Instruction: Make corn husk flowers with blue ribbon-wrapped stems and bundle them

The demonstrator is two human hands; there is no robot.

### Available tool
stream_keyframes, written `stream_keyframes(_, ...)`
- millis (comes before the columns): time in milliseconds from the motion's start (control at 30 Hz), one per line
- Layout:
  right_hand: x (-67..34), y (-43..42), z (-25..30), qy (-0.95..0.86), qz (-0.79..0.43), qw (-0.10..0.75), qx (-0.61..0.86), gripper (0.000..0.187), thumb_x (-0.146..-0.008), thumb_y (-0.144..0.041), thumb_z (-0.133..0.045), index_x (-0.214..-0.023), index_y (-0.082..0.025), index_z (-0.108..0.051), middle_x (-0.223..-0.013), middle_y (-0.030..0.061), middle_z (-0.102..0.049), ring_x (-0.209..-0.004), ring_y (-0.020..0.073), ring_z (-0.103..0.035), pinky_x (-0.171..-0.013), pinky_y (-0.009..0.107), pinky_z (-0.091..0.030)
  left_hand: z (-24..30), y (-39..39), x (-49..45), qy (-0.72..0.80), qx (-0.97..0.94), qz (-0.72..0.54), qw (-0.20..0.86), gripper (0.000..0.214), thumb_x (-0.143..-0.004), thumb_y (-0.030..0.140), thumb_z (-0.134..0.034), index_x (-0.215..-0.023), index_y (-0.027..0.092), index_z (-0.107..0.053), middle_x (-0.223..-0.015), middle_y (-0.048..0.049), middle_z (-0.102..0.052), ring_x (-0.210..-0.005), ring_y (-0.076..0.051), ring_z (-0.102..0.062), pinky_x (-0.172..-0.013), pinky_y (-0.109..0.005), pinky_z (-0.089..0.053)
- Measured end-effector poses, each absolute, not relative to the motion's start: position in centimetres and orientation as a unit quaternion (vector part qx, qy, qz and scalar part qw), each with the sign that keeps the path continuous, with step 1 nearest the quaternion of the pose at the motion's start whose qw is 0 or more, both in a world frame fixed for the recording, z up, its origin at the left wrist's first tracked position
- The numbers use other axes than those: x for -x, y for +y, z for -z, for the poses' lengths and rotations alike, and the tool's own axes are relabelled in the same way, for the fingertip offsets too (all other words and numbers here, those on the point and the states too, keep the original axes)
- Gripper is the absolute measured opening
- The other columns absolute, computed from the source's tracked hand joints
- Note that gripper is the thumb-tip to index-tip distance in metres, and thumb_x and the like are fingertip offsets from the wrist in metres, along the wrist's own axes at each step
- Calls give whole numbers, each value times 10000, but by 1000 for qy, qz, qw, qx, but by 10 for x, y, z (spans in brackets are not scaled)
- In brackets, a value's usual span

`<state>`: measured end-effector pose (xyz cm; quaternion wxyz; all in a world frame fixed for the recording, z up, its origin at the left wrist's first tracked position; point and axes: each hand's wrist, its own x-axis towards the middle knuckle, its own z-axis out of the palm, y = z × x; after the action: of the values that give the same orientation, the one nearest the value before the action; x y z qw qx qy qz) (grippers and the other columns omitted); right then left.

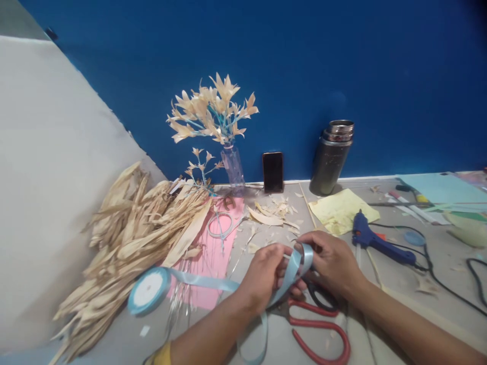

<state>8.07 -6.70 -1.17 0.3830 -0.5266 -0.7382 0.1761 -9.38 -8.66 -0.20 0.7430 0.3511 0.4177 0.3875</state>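
My left hand is closed in a pinch on a light blue ribbon. My right hand also grips the ribbon, which loops over its fingers. The ribbon runs left across the table to its spool, lying flat beside a pink paper sheet. Another strand of the ribbon hangs down toward the table's near edge. Red-handled scissors lie on the table right under both hands.
A pile of dried corn husks fills the left side. At the back stand a vase of husk flowers, a phone and a steel flask. A blue glue gun, yellow paper, markers and cables lie to the right.
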Motion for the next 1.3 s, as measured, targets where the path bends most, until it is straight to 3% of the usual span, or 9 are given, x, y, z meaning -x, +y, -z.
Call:
stream_keyframes(67,-84,-67,13,-776,-78,384,495,218,-851,-158,-497,-859,-190,-712,-800,54,-742,-744,212,-650,-680,307,-439,2,-87,95,418,-353,-396,738,588,-822,712,-518,-1021,160,-544,-693,-59,-675,-529,-163,-627,-504,-275,-513)
stream_keyframes(167,-86,-69,9,-809,31,357,465,230,-906,-169,-488,-870,-182,-714,-785,65,-732,-740,219,-630,-681,317,-417,2,-88,95,412,-401,-397,715,541,-842,688,-520,-1033,182,-554,-642,-19,-642,-481,-142,-586,-506,-261,-480)
stream_keyframes(367,-79,-76,0,-837,101,298,447,231,-931,-202,-504,-841,-173,-714,-738,84,-684,-747,243,-578,-684,344,-387,3,-90,87,425,-410,-405,698,403,-636,461,-821,-657,152,-564,-543,21,-544,-485,-98,-502,-507,-226,-424)
stream_keyframes(567,-79,-73,7,-798,10,352,489,205,-871,-174,-506,-946,-175,-697,-810,82,-698,-794,238,-601,-704,334,-427,-4,-91,86,444,-357,-400,718,325,-641,383,-781,-646,173,-533,-617,-38,-662,-505,-144,-593,-464,-238,-444)
stream_keyframes(733,-78,-69,7,-714,-243,338,562,164,-815,-238,-527,-782,-220,-686,-684,2,-698,-633,186,-613,-596,286,-438,-5,-90,88,444,-354,-391,724,259,-665,317,-711,-662,183,-489,-641,-59,-710,-440,-128,-585,-405,-212,-425)
stream_keyframes(800,-77,-68,4,-689,-288,340,572,165,-801,-259,-531,-753,-217,-683,-635,-8,-684,-602,180,-605,-563,275,-430,-3,-88,89,442,-345,-388,731,240,-675,302,-688,-667,182,-480,-650,-64,-718,-414,-115,-566,-384,-201,-406)
stream_keyframes(1100,-78,-67,-2,-693,-295,382,535,169,-806,-244,-535,-760,-207,-693,-666,-1,-698,-615,167,-615,-573,257,-447,2,-81,98,414,-367,-380,742,363,-705,305,-750,-971,159,-551,-720,-66,-740,-425,-143,-607,-422,-233,-459)
stream_keyframes(1200,-86,-61,-6,-713,-340,361,496,150,-816,-268,-582,-862,-208,-712,-761,4,-730,-668,169,-643,-609,256,-468,-7,-74,109,410,-372,-364,749,278,-704,309,-767,-845,123,-616,-735,-81,-740,-413,-112,-588,-411,-207,-426)
stream_keyframes(1300,-100,-55,-14,-738,-271,348,511,156,-857,-325,-595,-859,-221,-711,-796,14,-743,-699,179,-649,-639,272,-453,-16,-67,119,390,-349,-433,734,241,-691,274,-786,-806,128,-633,-695,-42,-726,-412,-87,-567,-448,-202,-435)
